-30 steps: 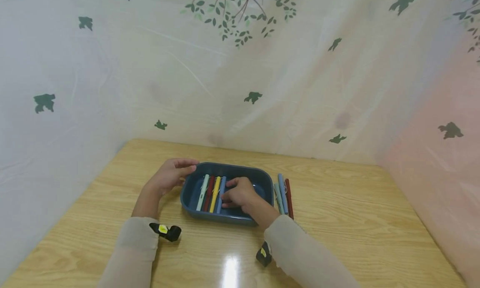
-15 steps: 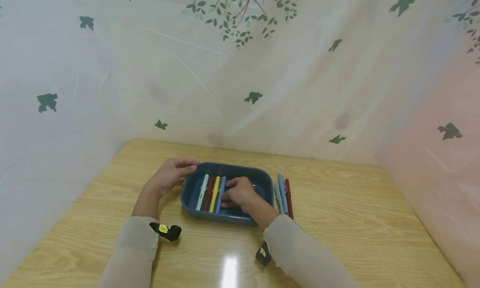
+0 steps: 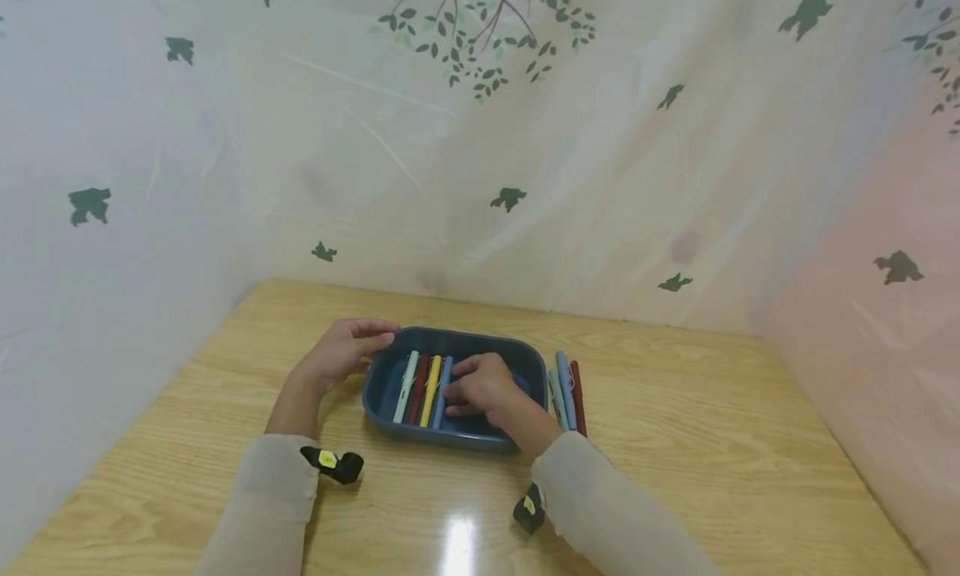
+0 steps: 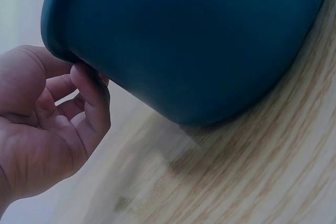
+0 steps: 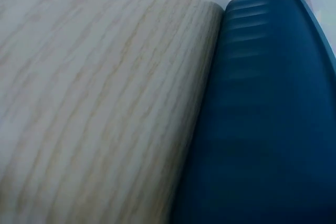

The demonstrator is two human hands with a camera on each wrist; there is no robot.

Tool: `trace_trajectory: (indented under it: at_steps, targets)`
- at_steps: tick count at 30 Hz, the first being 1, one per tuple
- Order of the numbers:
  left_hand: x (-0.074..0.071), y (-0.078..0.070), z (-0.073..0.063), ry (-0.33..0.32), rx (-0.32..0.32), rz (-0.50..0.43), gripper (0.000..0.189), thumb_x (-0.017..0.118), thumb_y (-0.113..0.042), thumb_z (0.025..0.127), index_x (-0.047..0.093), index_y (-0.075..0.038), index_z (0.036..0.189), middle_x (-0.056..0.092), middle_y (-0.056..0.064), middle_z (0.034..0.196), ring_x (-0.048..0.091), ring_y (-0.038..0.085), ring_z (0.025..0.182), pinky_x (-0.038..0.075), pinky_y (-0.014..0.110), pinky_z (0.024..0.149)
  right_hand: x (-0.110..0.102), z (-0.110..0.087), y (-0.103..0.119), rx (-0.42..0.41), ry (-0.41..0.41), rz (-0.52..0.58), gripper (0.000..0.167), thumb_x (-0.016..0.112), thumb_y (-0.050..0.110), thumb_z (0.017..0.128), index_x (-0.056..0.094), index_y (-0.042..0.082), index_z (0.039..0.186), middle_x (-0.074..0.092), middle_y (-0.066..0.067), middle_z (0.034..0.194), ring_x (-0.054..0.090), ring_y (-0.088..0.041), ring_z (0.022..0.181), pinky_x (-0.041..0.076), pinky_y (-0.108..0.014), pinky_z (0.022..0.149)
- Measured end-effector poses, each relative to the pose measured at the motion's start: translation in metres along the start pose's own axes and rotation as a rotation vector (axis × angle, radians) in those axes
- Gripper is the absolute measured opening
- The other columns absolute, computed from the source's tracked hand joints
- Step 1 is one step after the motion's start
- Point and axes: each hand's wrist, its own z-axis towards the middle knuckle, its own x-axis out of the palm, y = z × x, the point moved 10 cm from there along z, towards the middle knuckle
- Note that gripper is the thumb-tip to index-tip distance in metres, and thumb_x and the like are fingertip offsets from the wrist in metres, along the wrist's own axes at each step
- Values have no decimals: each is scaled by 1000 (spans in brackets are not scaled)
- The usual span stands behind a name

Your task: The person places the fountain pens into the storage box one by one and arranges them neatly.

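Observation:
A dark blue tray (image 3: 480, 336) sits on the wooden table, and several capped pens lie side by side in its left part. From left to right these are a pale mint pen (image 3: 407, 386), a dark red pen (image 3: 417, 388), a yellow pen (image 3: 431, 390) and a blue pen (image 3: 443, 390). My left hand (image 3: 339, 355) grips the tray's far left corner; the left wrist view has thumb and fingers pinching its rim. Inside the tray, my right hand (image 3: 483, 388) touches the blue pen's right side with its fingers spread along it. The right wrist view hides those fingers behind the tray wall.
Just right of the tray lie a pale green pen (image 3: 557, 397), another blue pen (image 3: 566, 390) and another dark red pen (image 3: 578, 397). The wooden table (image 3: 697, 443) extends to both sides. A patterned curtain (image 3: 585, 251) hangs behind it.

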Motion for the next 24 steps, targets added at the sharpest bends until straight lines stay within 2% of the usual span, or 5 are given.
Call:
trace_trajectory:
  at_steps: [5, 14, 19, 24]
  targets:
    - [0, 0, -2, 3, 0, -7, 43, 62, -25, 105, 58, -3, 141, 60, 19, 138, 63, 27, 113, 54, 40, 91, -1, -1, 8, -32, 24, 4, 34, 65, -16, 89, 60, -9, 122, 71, -22, 97, 72, -23, 70, 61, -34, 67]
    - [-1, 3, -1, -5, -9, 1, 42, 64, -26, 103, 61, -5, 139, 62, 16, 136, 62, 27, 113, 54, 41, 93, -10, -8, 26, -87, 46, -15, 35, 64, -13, 91, 59, -10, 126, 70, -26, 108, 73, -33, 93, 61, -34, 69]
    - [0, 3, -1, -11, -13, 4, 40, 63, -25, 104, 61, -6, 138, 62, 15, 136, 62, 28, 114, 54, 42, 92, -19, -11, 36, -118, 43, -9, 35, 63, -12, 93, 59, -11, 127, 70, -26, 108, 71, -39, 101, 61, -33, 69]
    - [1, 1, -1, -9, -7, 11, 40, 63, -26, 104, 61, -6, 139, 62, 15, 136, 61, 28, 116, 54, 42, 93, -31, -17, 44, -141, 32, -11, 34, 64, -8, 95, 59, -11, 128, 69, -25, 110, 69, -37, 102, 61, -33, 70]
